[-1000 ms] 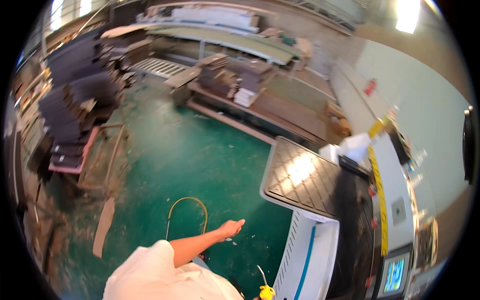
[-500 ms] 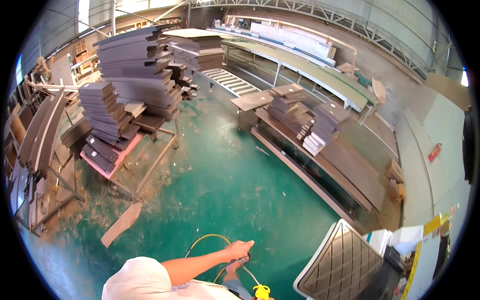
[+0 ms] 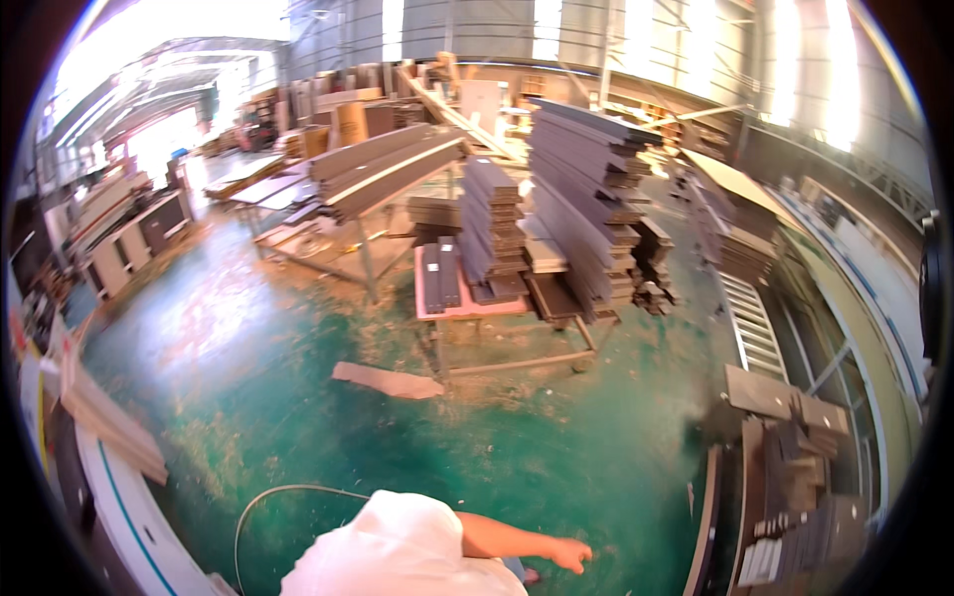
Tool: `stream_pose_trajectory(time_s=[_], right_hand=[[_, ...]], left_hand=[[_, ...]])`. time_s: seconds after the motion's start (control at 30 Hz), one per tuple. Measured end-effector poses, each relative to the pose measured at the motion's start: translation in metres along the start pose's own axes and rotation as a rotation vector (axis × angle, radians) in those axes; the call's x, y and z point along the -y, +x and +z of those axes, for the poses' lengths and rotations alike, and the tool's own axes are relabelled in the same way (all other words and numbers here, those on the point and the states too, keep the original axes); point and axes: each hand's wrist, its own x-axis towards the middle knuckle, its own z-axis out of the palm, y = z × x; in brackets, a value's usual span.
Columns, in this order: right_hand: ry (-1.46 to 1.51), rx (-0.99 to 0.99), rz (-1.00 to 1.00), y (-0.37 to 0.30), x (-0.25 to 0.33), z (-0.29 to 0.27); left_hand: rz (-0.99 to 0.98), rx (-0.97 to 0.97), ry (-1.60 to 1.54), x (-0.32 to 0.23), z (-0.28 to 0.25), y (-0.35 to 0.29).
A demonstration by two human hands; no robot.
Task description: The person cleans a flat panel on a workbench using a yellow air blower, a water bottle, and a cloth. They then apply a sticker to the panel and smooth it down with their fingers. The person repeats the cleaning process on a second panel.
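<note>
My left arm reaches out from a white sleeve (image 3: 397, 536) at the lower edge. At its end my left hand (image 3: 570, 554) hangs over the green floor, fingers curled in, and I make out nothing in it. My right hand is out of sight. A thin hose (image 3: 260, 500) lies in a curve on the floor and runs behind the sleeve. Just below the left hand, part of a foot (image 3: 532, 575) shows.
Tall stacks of dark boards (image 3: 576, 189) and a shorter stack (image 3: 489, 223) stand on a low wheeled frame (image 3: 522, 366) ahead. A brown flat scrap (image 3: 388, 380) lies before it. At right are a roller conveyor (image 3: 752, 323) and boards on a bench (image 3: 810, 536). Panels (image 3: 109, 417) lean at left.
My view has turned to the left, so the stacks now sit further right. My right hand with the yellow-handled tool has gone out of view. My left hand shows lower and further right.
</note>
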Motion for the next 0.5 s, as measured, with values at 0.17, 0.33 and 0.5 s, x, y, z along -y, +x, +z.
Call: stream_pose_trajectory(time_s=[0.17,0.33,0.5], right_hand=[[-0.128,-0.18,-0.328,0.118,-0.008,-0.132],[0.302,-0.721,-0.034,0.125,0.02,-0.245],[0.828,-0.612,-0.386,0.2,0.098,-0.383]], left_hand=[[-0.508,0.602,-0.025,0.014,0.06,0.149],[-0.125,0.447,-0.115,-0.09,0.132,0.264],[-0.562,0.561,-0.248,-0.124,0.159,0.34]])
